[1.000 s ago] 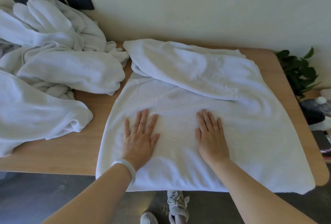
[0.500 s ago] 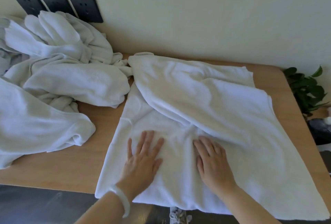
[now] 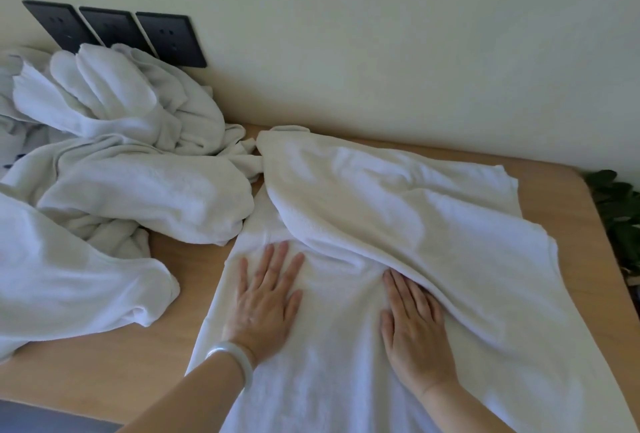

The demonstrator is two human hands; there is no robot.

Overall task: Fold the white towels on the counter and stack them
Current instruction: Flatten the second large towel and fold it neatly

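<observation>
A large white towel (image 3: 398, 211) lies spread on the wooden counter (image 3: 180, 335), its far part bunched into a thick diagonal fold. My left hand (image 3: 266, 301) presses flat on the towel's near left area, fingers straight and spread. My right hand (image 3: 414, 328) lies flat beside it, fingertips at the edge of the raised fold. A heap of crumpled white towels (image 3: 114, 169) fills the counter's left side, touching the spread towel's far corner.
Three dark wall sockets (image 3: 114, 29) sit on the cream wall behind the heap. A green plant (image 3: 620, 211) stands off the counter's right edge. Bare wood shows between the heap and the spread towel, and along the far right.
Both hands have slid forward over the towel toward the raised fold, which now sits closer to them. The view has tilted up, showing more wall and less floor.
</observation>
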